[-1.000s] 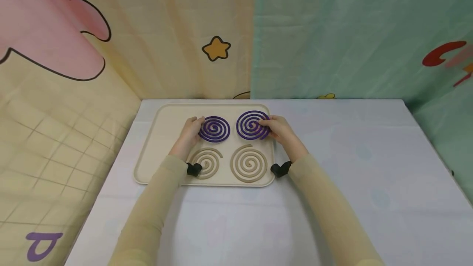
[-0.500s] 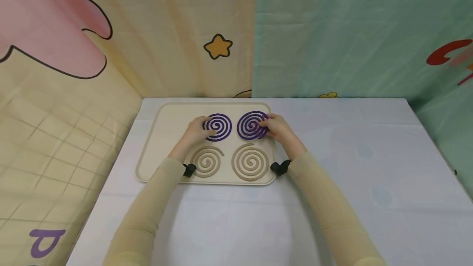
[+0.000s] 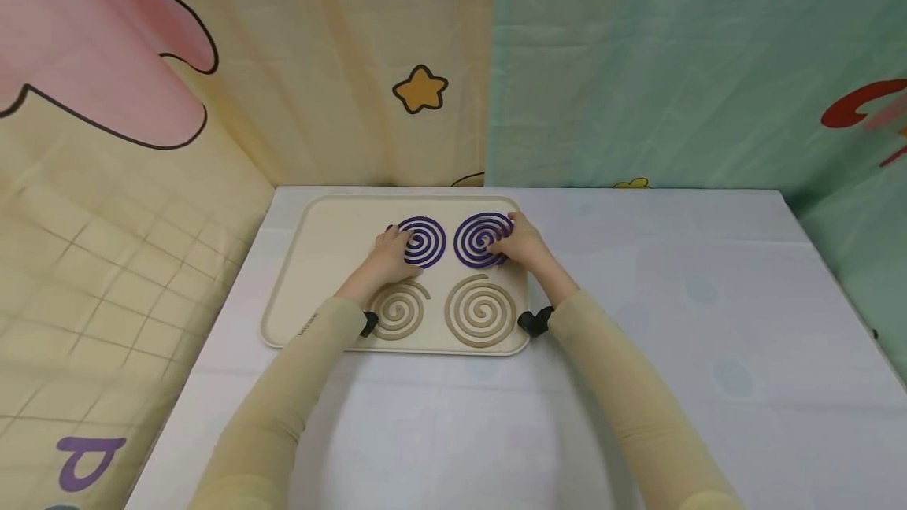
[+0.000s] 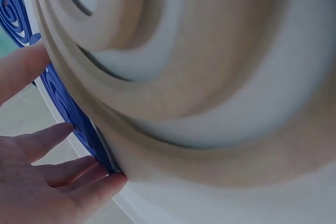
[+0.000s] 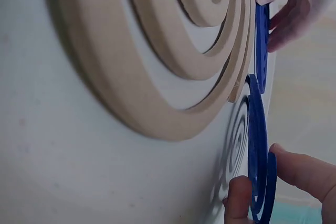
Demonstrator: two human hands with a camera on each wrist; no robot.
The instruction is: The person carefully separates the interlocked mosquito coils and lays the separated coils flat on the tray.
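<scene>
1. Head view: a beige tray [image 3: 312, 219] lies on a pale table [image 3: 673, 297], holding four spiral coils in two rows.
2. Two purple coils sit in the far row, the left coil [image 3: 425, 242] beside the right coil [image 3: 480, 239], apart.
3. Two tan coils, one [image 3: 398, 308] at left and one [image 3: 482, 311] at right, lie in the near row.
4. Left hand [image 3: 388, 252] rests on the left coil's left edge, fingers fairly straight, touching the rim, as the left wrist view shows.
5. Right hand [image 3: 520, 242] grasps the right coil's right edge; the right wrist view shows thumb and fingertip pinching its rim [image 5: 260, 182].
</scene>
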